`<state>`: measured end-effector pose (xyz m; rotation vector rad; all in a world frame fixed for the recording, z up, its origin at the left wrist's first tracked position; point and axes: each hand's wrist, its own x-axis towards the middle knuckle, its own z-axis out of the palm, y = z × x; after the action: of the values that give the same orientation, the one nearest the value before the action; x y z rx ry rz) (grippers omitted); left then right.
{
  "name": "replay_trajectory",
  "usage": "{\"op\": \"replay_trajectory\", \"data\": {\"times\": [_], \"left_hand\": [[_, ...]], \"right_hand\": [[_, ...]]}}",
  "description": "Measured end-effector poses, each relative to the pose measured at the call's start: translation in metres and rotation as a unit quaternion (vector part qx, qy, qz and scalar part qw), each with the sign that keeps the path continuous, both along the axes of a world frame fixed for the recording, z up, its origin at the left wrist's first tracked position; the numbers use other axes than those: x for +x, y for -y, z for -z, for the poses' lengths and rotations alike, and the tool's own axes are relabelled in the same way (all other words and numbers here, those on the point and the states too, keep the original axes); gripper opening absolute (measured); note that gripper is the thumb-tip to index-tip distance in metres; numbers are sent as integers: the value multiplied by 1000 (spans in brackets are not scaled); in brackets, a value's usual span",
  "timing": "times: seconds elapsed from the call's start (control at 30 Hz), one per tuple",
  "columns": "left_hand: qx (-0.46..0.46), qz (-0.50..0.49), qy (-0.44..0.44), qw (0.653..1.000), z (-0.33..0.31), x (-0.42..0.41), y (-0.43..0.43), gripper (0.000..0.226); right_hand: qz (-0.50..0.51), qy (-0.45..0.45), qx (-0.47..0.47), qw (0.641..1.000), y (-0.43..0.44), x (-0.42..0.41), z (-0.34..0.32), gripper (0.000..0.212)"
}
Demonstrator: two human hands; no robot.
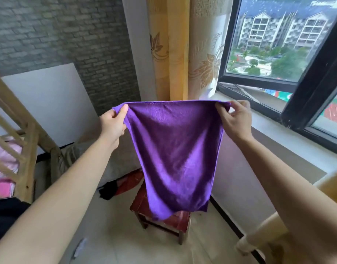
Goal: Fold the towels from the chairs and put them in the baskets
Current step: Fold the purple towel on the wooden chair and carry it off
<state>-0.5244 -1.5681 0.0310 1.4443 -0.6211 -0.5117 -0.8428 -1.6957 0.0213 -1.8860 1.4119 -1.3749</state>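
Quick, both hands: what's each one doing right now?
Left hand: closed, pinching the left top corner of the purple towel.
Right hand: closed, pinching the towel's right top corner.

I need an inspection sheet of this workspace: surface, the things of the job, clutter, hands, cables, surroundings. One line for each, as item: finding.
Surface: pale tiled floor; no table seen.
Job's things: purple towel held up by its top corners, hanging unfolded over a dark red wooden chair. No basket in view.
Clutter: red and black items on the floor behind the chair; a small pale scrap on the tiles.
Hands: left hand pinches the towel's left corner; right hand pinches the right corner.
Cables: nothing seen.
Surroundings: open window, patterned curtain, grey brick wall, wooden frame at left.
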Motion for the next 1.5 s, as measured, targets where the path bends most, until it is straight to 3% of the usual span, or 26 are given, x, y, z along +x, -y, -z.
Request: {"op": "replay_trajectory", "data": {"times": [0.23,0.5,0.73,0.9,1.17,1.3,1.5], "left_hand": [[40,57,21,997,12,31,38,14],[95,123,-2,988,30,57,77,19],[33,-32,179,983,47,56,65,31],[36,-4,222,974,101,56,28,26],[230,86,314,917,226,46,-55,30],[298,157,292,895,272,32,-97,27],[472,218,263,813,339,25,-141,34]], "right_hand": [[-28,43,89,995,15,32,13,11],[45,65,165,983,24,70,36,20],[132,60,129,981,-6,76,45,29],[191,-2,147,971,-55,69,91,36],[211,-160,305,915,-134,51,217,44],[179,-225,379,880,-168,45,265,32],[134,-285,469,825,-202,36,316,35]]}}
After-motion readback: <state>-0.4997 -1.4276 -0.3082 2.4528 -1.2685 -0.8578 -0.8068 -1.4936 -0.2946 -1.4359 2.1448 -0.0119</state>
